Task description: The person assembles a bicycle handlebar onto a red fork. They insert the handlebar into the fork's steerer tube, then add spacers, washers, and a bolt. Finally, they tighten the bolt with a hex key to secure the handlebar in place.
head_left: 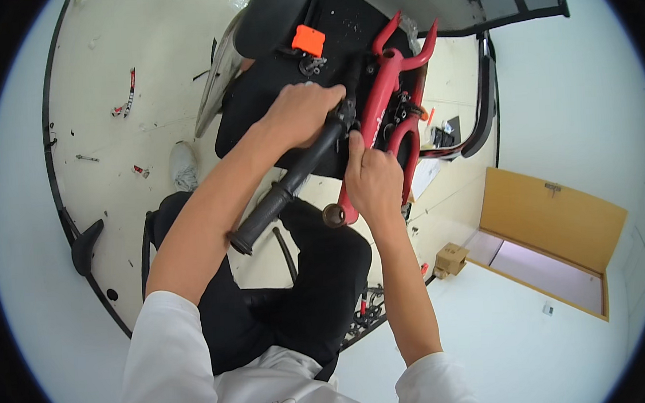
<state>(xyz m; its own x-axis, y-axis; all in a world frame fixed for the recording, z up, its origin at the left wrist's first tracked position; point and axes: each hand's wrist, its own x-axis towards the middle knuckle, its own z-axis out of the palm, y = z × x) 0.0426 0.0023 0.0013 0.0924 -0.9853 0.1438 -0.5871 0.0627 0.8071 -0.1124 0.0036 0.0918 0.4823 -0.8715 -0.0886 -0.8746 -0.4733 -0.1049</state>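
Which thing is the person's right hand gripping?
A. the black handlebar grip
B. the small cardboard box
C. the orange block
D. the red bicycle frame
D: the right hand closes its fingers around a tube of the red bicycle frame, while the left hand holds the black handlebar.

Boxes and papers to the right of the right hand

A small brown cardboard box sat below and to the right of that hand. Farther right lay a large flat cardboard box, open, its tan flap raised over a pale lilac inside. A small white label lay just below it. White papers lay just right of the hand.
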